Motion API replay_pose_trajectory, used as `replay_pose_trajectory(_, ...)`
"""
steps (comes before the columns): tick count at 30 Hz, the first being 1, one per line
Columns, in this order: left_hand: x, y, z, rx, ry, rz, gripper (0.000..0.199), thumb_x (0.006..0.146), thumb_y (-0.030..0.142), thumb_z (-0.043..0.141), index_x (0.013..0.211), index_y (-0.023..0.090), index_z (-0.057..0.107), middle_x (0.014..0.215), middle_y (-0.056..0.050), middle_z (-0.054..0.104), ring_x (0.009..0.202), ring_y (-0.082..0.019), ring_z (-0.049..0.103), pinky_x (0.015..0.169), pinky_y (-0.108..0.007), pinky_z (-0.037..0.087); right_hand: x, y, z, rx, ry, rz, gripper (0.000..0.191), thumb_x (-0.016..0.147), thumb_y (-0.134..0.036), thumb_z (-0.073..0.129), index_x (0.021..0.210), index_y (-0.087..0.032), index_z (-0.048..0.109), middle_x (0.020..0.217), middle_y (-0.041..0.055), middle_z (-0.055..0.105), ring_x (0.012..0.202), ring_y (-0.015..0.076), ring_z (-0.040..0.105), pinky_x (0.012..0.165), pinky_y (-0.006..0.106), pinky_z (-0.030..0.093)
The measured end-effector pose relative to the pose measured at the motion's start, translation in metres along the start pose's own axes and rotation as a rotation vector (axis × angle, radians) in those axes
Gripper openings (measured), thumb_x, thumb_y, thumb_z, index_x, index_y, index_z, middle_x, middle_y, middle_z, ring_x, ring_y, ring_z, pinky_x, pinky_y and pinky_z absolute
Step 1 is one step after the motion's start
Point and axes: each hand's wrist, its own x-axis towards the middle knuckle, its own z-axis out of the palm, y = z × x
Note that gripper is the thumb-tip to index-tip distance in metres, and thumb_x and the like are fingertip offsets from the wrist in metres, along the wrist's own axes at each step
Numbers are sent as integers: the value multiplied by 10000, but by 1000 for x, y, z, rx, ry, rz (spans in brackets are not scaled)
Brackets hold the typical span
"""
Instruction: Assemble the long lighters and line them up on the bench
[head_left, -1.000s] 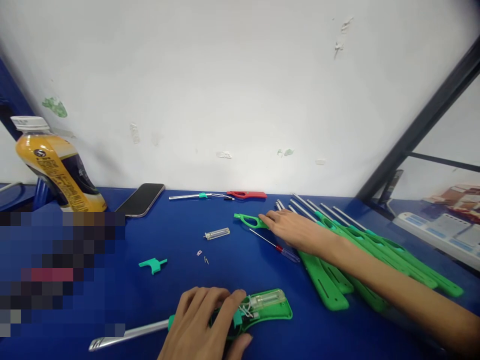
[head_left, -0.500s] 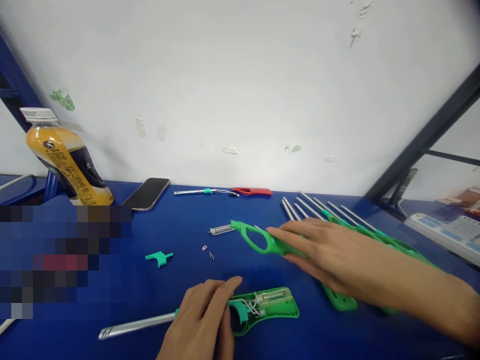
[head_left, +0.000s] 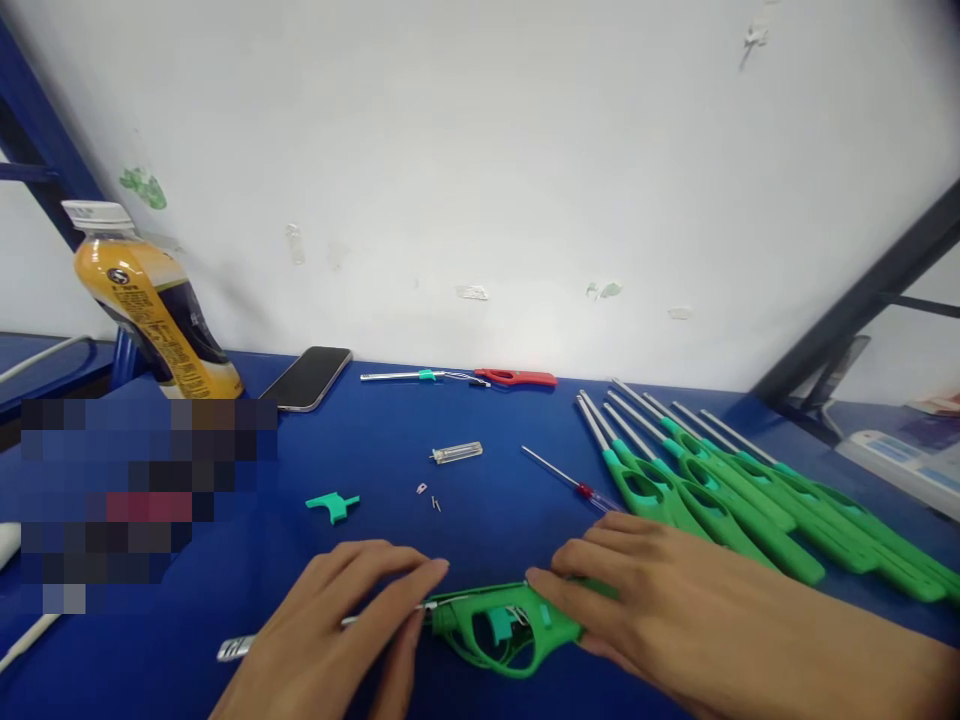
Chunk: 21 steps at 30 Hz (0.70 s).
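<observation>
green shell (head_left: 561, 628) is gripped by the right hand (head_left: 643, 592), metal tube (head_left: 236, 648) by the left hand (head_left: 334, 620).

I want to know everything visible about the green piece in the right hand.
The green piece looks like plastic, with a narrow front end, an oval opening and a teal patch behind it. Through the opening, a teal part and white wires show. Its narrow end points left, over a second green shell; whether they touch is unclear. The right hand grips and partly hides its rear; the left hand is near its front.
</observation>
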Motion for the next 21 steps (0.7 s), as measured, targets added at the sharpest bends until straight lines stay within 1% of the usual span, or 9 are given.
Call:
replay_pose_trajectory(3,-1,0,4,4,-52,43,310,1071,186,472,1285,282,675,1096,28,798,975,-147,772,859,-248,603,6,-1,1,6,-64,-26,209,947,-214,762,1147,-209,703,862,4,739,699,190,692,699,337,511)
replay_pose_trajectory(6,0,0,3,22,-74,76,287,1110,221,440,1290,285,654,1074,32,810,932,-154,784,813,-268,601,9,0,-2,24,-80,-11,223,948,-200,758,1163,-210,703,876,3,738,710,188,698,718,339,513)
replay_pose_trajectory(9,-2,-2,0,36,-131,72,279,1130,226,422,1250,289,666,1046,26,811,897,-157,787,776,-272,600,12,0,-5,34,-113,-22,290,936,-193,769,1216,-209,696,907,9,749,752,202,715,741,348,521)
replay_pose_trajectory(13,-10,-6,-1,61,-252,43,308,1110,197,426,1251,294,683,1063,12,796,891,-179,783,781,-310,625,15,0,-6,23,-144,-45,391,907,-166,786,1280,-205,676,943,20,766,789,212,728,785,358,531)
replay_pose_trajectory(15,-11,-7,-1,52,-261,43,319,1089,164,446,1269,283,680,1064,4,786,880,-184,776,773,-320,630,15,0,-4,33,-141,-49,398,906,-156,786,1285,-205,673,946,22,768,801,213,730,782,355,530)
replay_pose_trajectory(18,-11,-6,1,21,-241,38,336,1074,90,447,1248,267,674,1038,3,774,860,-168,762,766,-302,614,13,1,-1,58,-128,-36,370,916,-168,794,1266,-208,678,953,16,763,813,210,732,787,360,532)
replay_pose_trajectory(21,-11,-6,2,5,-239,35,333,1079,77,442,1238,262,669,1028,7,768,853,-162,754,775,-300,600,13,1,0,50,-141,-28,391,905,-198,828,1265,-204,674,972,5,756,833,208,735,810,371,539)
